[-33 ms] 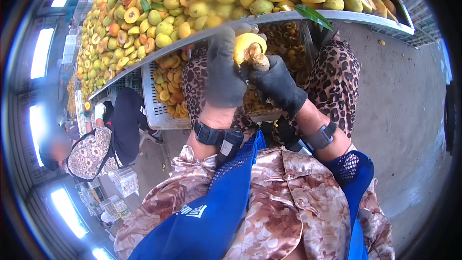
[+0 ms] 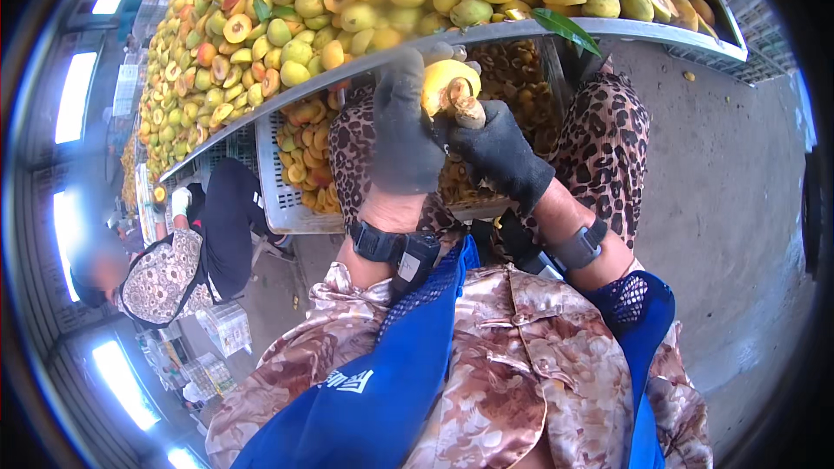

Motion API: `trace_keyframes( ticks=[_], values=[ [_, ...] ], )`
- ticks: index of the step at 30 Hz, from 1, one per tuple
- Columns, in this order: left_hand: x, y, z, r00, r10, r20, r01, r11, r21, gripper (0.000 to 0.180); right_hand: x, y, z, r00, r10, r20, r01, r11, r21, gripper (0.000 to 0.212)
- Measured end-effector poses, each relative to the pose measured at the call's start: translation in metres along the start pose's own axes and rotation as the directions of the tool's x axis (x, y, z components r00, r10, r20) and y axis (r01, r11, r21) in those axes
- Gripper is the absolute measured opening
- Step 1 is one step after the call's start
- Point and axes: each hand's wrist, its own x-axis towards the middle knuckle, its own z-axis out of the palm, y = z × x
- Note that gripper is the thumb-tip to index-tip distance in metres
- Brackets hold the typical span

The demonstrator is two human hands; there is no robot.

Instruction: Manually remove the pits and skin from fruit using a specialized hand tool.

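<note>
In front of my knees, my gloved left hand (image 2: 405, 126) is closed around a yellow peach half (image 2: 450, 78), its cut side toward me. My gloved right hand (image 2: 499, 149) grips a short pitting tool (image 2: 469, 113) with a light brown, rounded handle end. The tool's curved tip meets the middle of the peach's cut face. Black fingers hide most of the handle. Both hands are just below the metal edge of a table (image 2: 486, 33) heaped with halved yellow and green peaches (image 2: 295, 50).
Under the table edge, a white crate (image 2: 276, 195) holds orange peach pieces (image 2: 308, 169). More brownish pieces (image 2: 512, 78) lie between my knees. A green leaf (image 2: 566, 29) hangs over the edge. At left sits another person (image 2: 169, 282) with a white-gloved hand. Grey concrete floor (image 2: 721, 182) stretches to the right.
</note>
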Motion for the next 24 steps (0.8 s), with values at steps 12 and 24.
trace_keyframes(
  ticks=[12, 24],
  values=[
    [0.013, 0.001, 0.014, 0.993, -0.120, -0.001, 0.118, 0.976, -0.181, 0.054, 0.007, 0.010, -0.010, 0.990, 0.075, 0.117, -0.087, 0.991, 0.102, 0.032],
    [0.005, 0.036, 0.002, 0.960, -0.156, 0.232, 0.186, 0.976, -0.113, 0.049, 0.003, 0.028, -0.018, 0.712, -0.397, 0.578, 0.529, 0.845, -0.072, 0.021]
  ],
)
